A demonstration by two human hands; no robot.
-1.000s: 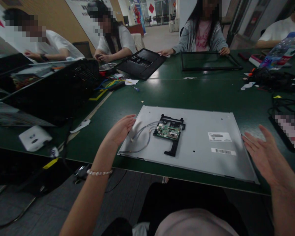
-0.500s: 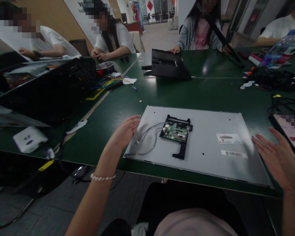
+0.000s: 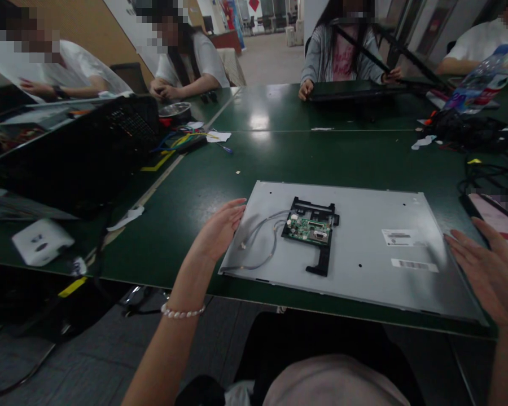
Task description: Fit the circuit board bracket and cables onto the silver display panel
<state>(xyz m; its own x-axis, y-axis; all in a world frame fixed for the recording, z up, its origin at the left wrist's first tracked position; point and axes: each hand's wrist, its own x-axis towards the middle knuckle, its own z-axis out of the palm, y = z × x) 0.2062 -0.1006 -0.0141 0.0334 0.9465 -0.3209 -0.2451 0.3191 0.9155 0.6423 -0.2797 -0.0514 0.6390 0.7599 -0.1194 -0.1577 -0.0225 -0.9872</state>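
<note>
A flat grey LCD panel [image 3: 359, 231] lies back side up near the table's front edge. On its back sits a black plastic bracket [image 3: 322, 262] carrying a green circuit board [image 3: 309, 228], with thin grey cables [image 3: 266, 256] running left from it. Two white labels [image 3: 400, 237] show toward the right side. My left hand [image 3: 220, 228], a bead bracelet at its wrist, rests against the panel's left edge with fingers stretched out. At the right edge, my right hand [image 3: 482, 262] has its fingers extended along the side; neither hand is wrapped round the panel.
A black computer case [image 3: 88, 146] and a white box-like device [image 3: 42, 241] stand to the left. Wires and a screwdriver [image 3: 225, 149] lie beyond. On the right are a phone [image 3: 497, 220], black cables [image 3: 486, 177] and a bottle [image 3: 480, 82]. Across the table, a co-worker handles black frames [image 3: 347, 96].
The panel has slid slightly to the right along the table edge, both hands moving with it. Opposite, a co-worker's upright black piece has been tipped down and drawn back.
</note>
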